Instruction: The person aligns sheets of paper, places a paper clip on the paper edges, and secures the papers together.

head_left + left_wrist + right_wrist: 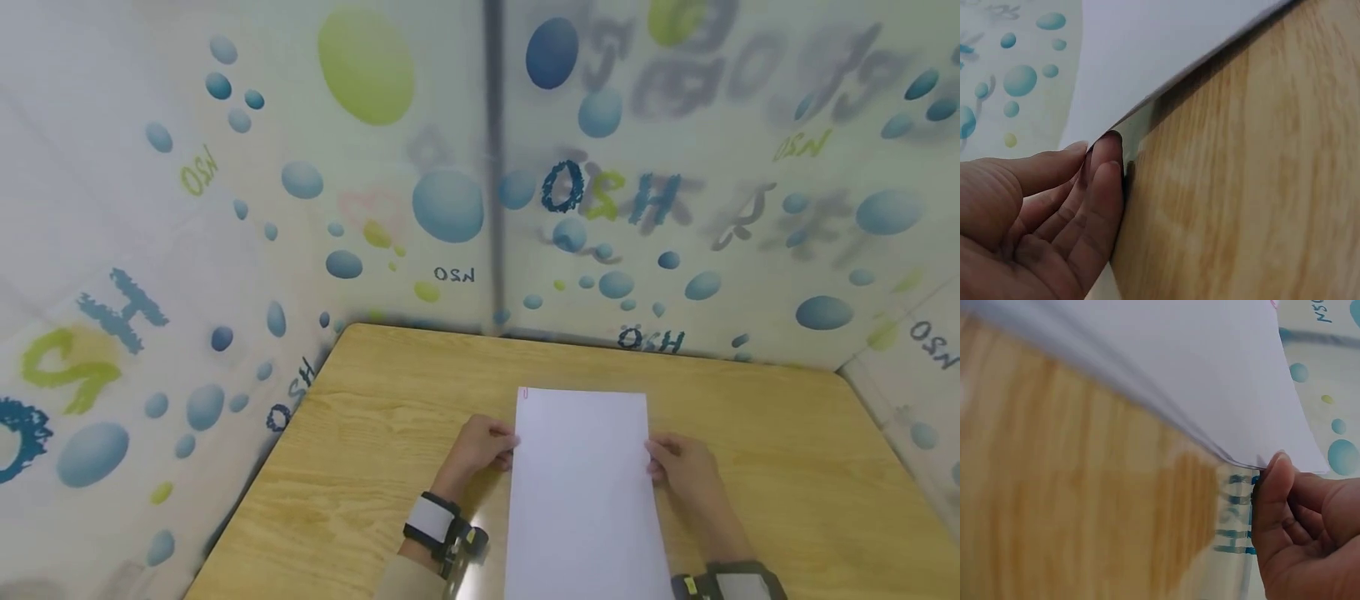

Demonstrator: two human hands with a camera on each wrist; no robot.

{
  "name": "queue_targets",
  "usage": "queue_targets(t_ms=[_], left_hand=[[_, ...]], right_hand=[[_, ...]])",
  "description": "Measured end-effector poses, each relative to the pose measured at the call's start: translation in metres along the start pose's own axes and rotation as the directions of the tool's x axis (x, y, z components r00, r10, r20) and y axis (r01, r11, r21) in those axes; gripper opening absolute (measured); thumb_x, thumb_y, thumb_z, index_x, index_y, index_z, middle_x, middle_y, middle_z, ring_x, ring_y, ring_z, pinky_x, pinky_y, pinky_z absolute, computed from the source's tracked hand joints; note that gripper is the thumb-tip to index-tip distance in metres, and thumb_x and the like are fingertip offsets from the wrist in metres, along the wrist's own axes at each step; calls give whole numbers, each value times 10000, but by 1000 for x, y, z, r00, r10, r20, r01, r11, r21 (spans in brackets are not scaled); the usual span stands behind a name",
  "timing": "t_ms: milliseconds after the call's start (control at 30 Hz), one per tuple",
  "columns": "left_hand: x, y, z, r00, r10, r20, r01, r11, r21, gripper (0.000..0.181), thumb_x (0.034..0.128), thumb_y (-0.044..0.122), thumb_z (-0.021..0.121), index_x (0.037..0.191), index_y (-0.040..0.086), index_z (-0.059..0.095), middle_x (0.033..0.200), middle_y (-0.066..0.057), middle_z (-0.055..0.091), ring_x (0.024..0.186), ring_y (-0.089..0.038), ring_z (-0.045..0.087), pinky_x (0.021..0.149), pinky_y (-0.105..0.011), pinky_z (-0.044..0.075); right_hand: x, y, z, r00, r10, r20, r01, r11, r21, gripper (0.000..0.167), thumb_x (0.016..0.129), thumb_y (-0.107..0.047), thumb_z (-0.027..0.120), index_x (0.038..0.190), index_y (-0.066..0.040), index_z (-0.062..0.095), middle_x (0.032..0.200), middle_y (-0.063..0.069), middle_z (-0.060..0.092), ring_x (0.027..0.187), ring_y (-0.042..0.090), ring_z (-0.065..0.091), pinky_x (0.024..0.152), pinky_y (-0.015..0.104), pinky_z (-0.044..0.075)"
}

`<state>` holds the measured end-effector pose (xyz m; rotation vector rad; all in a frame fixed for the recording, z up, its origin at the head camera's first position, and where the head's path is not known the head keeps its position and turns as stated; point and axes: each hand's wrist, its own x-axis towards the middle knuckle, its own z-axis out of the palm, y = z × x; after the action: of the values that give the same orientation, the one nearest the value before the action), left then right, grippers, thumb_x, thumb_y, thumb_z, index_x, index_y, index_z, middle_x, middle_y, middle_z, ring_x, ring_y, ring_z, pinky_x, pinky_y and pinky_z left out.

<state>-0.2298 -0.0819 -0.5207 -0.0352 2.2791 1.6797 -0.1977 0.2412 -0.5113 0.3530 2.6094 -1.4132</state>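
White paper point(581, 492) is held up over the wooden table, running down out of the bottom of the head view. A small pink paper clip point(526, 392) shows at its top left corner. My left hand point(482, 444) pinches the left edge between thumb and fingers. On the opposite edge, my right hand point(686, 467) does the same. In the right wrist view the paper point(1197, 381) shows more than one layer along its lower edge, and the right thumb point(1280, 472) presses against it. The left wrist view shows the left thumb point(1054, 169) on the paper's edge.
The wooden table point(360, 417) reaches back to light walls point(450, 108) printed with coloured dots and letters. Each wrist wears a strap with a small camera, such as the left wrist strap point(431, 518).
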Motion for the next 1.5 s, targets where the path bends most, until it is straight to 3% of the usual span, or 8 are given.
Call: queue_targets(t_ms=[333, 567, 867, 1200, 1500], left_hand=[[-4, 2, 0, 997, 71, -37, -65, 988, 139, 256, 882, 36, 687, 1127, -38, 668, 704, -47, 650, 575, -168, 629, 544, -297, 518], [-5, 2, -1, 988, 127, -92, -98, 958, 269, 170, 874, 40, 700, 1041, 18, 724, 942, -88, 696, 752, -147, 618, 624, -281, 516], [-7, 2, -2, 988, 122, -95, -94, 962, 256, 167, 868, 27, 709, 1033, 20, 731, 859, -39, 689, 695, -127, 610, 603, -282, 511], [-5, 3, 1, 983, 139, -120, -98, 951, 293, 147, 875, 52, 707, 1017, 61, 744, 977, -63, 709, 849, -153, 621, 697, -295, 516], [-5, 2, -1, 987, 110, -118, -81, 971, 225, 139, 890, 38, 686, 1021, 27, 731, 840, -38, 676, 676, -128, 603, 596, -281, 499]], right_hand=[[7, 0, 5, 1000, -1, 17, 0, 999, 44, 257, 996, -73, 540, 1167, 112, 591, 825, 113, 634, 693, 178, 624, 611, 307, 539], [10, -2, 5, 1000, -8, 29, 8, 1000, 18, 232, 981, -33, 548, 1142, 130, 584, 813, 121, 625, 670, 173, 635, 608, 307, 548], [6, -10, 4, 999, 12, 45, -11, 1000, -6, 272, 980, -27, 548, 1205, 125, 563, 938, 172, 641, 719, 170, 648, 637, 295, 552], [5, -8, 0, 996, -15, 84, 14, 1000, 8, 322, 992, -40, 521, 1271, 121, 525, 978, 175, 629, 742, 172, 641, 654, 291, 551], [5, -7, 0, 991, -80, 105, 83, 996, -31, 331, 992, -57, 529, 1268, 127, 532, 973, 149, 639, 754, 178, 629, 653, 297, 548]])
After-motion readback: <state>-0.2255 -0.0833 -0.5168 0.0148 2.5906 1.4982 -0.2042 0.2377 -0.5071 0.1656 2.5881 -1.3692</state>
